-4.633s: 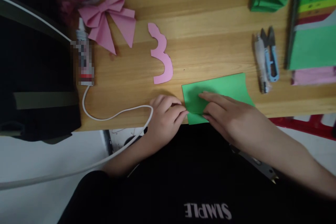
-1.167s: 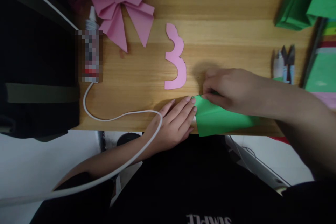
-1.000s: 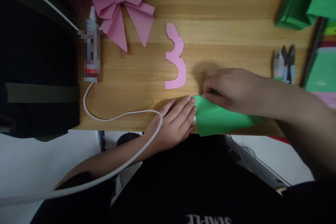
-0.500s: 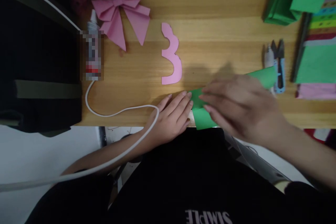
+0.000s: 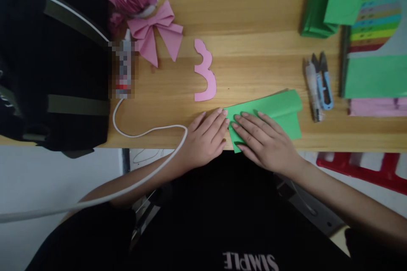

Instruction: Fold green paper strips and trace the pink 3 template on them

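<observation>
A sheet of green paper (image 5: pixel 288 123) lies at the table's front edge, its far side folded over and still curled up at the right end. My right hand (image 5: pixel 265 142) rests flat on it, fingers stretched out and pointing left. At the paper's left end, my left hand (image 5: pixel 208 139) lies with straight fingers, the tips at the paper's corner; whether they press on it I cannot tell. Just beyond the hands is a pink paper cut-out (image 5: pixel 208 74) with a scalloped edge.
A folded pink paper bow (image 5: pixel 155 29) and a blurred-out tube (image 5: pixel 124 70) lie at the left, beside a black bag (image 5: pixel 63 72). Blue thread snips (image 5: pixel 324 82) and a pen (image 5: pixel 313 91) are at the right, near stacked green paper (image 5: pixel 375 76). A white cable (image 5: pixel 149 129) crosses my left arm.
My right hand has come down flat onto the green paper, which now shows more of its folded strip. My left hand stays at the paper's left end. The view has shifted slightly.
</observation>
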Action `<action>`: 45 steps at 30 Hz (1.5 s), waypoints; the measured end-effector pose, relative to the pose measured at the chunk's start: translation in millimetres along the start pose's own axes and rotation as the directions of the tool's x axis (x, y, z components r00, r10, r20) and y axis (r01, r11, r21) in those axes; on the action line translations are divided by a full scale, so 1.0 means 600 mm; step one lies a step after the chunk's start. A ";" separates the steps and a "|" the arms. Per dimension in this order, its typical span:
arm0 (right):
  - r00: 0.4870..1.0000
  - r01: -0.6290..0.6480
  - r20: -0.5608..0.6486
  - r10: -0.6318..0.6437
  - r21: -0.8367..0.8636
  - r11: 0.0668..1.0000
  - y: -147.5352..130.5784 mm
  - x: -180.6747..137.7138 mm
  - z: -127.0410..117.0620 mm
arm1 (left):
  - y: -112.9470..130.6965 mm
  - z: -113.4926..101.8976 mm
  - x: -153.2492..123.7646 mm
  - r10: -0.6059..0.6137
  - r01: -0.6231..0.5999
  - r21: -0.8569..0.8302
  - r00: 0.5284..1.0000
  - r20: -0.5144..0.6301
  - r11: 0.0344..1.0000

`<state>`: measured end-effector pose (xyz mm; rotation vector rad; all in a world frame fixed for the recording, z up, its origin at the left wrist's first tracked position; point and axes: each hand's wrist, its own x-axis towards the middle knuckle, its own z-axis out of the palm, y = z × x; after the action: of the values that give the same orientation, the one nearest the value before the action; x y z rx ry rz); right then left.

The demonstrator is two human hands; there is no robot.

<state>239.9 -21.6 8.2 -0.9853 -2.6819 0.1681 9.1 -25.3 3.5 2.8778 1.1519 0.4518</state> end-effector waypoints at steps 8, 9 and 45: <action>1.000 -0.009 0.008 0.009 0.043 0.999 0.001 -0.003 0.004 | 0.001 0.001 0.002 0.002 -0.002 -0.005 1.000 -0.009 1.000; 1.000 -0.004 0.003 0.004 0.041 0.999 0.001 -0.003 0.004 | 0.001 0.000 0.002 0.003 -0.003 -0.003 1.000 -0.009 1.000; 0.998 -0.049 0.054 0.044 0.090 0.995 0.005 -0.009 0.002 | -0.005 -0.005 0.004 0.057 -0.057 0.063 0.998 0.004 0.996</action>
<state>245.3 -22.8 5.2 -1.0292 -2.6723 0.3269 8.2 -21.9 6.9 2.9712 1.1056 0.4211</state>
